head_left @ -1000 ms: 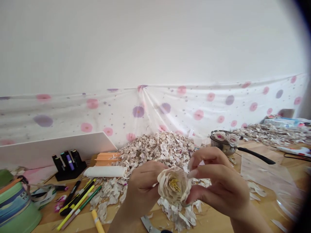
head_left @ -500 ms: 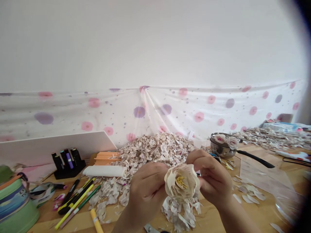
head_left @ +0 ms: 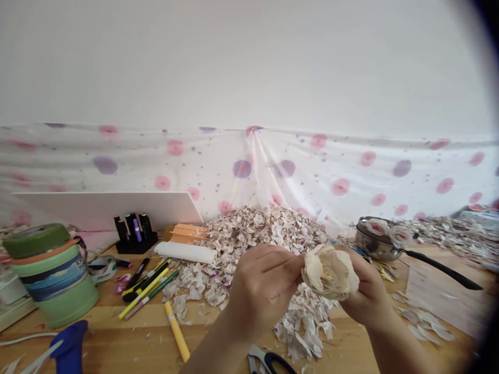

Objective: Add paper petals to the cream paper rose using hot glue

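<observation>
While between left hand [head_left: 265,291] and right hand [head_left: 366,296], a cream handmade flower [head_left: 329,272]

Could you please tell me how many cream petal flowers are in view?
3. One cream petal flower is held between the left hand and right hand; one pink-centred flower and another sit in the steel saucepan. Others may hide in the loose petal heap.

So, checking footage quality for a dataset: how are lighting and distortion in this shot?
Head view: soft, even light without hard glare; wide-angle distortion bows the spotted plastic sheet; a dark blur fills the upper right corner; the cream flower looks fairly sharp.
</observation>
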The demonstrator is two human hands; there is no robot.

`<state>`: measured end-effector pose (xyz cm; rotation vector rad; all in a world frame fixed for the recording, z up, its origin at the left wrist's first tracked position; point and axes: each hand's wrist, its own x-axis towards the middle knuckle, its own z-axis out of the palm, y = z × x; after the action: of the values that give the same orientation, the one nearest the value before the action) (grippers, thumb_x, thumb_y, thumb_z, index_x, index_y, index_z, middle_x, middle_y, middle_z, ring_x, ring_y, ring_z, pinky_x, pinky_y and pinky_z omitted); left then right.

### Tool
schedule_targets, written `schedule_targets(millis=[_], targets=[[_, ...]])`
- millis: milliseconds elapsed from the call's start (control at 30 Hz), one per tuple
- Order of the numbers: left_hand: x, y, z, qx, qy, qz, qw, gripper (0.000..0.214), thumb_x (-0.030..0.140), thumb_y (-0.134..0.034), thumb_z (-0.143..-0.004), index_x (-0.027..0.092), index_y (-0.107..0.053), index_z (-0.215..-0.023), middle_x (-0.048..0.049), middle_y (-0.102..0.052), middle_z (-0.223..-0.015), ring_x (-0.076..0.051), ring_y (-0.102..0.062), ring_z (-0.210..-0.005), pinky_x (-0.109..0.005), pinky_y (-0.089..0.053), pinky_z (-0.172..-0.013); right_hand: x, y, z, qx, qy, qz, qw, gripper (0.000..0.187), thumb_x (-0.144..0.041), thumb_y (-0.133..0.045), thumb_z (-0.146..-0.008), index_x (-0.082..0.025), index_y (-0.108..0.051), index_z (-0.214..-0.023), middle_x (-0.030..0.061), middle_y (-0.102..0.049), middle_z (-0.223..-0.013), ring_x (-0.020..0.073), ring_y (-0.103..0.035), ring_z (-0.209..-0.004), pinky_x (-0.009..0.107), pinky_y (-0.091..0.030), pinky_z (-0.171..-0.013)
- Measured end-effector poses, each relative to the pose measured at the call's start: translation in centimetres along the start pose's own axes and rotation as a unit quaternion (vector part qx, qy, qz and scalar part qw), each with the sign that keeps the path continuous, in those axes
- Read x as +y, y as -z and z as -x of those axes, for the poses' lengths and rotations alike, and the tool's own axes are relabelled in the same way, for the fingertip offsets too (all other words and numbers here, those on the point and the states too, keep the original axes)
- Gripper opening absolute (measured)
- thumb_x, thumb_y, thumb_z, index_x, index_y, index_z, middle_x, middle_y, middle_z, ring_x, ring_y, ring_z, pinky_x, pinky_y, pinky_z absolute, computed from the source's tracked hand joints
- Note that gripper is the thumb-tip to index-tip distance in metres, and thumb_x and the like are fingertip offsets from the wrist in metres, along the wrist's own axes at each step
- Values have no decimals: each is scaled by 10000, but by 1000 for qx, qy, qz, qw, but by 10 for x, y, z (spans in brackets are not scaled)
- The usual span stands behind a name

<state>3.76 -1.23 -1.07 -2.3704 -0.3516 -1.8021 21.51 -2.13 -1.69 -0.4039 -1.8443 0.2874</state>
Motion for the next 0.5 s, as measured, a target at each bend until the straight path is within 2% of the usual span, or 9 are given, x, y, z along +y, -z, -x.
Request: schedule_targets(millis=[200,300,400,500], targets=[[0,6,-2,-4,-7,-11,1000,209,56,-561,-825,174,-701,-925,-56,-719,-737,-174,-629,-691,-297,-487,-617,1,0,6,-24,-15,-26,999,349,-511,-532,-856,-277,-623,-1097,72,-685,-863,194,-646,-691,278,-538,-622],[0,7,-4,0,-10,-30,1000,216,61,-555,-830,185,-699,-932,-44,-719,-726,-172,-640,-698,-291,-494,-620,0,1,8,-19,-28,-4,999,456,-590,-451,-855,-278,-599,-1152,78,-676,-933,213,-652,-785,278,-529,-674],[-1,8,-5,4,-21,-47,999,219,59,-529,-842,176,-693,-927,-42,-723,-719,-168,-646,-702,-293,-511,-637,-4,3,7,-29,-16,43,999,426,-554,-410,-901,-273,-597,-1161,72,-678,-927,207,-650,-793,262,-511,-664],[-4,8,-4,11,-28,-41,999,209,51,-533,-840,171,-684,-921,-39,-726,-734,-159,-645,-712,-288,-515,-649,-10,4,4,-41,-12,70,997,370,-499,-399,-935,-276,-612,-1139,55,-688,-883,179,-635,-691,252,-488,-605]])
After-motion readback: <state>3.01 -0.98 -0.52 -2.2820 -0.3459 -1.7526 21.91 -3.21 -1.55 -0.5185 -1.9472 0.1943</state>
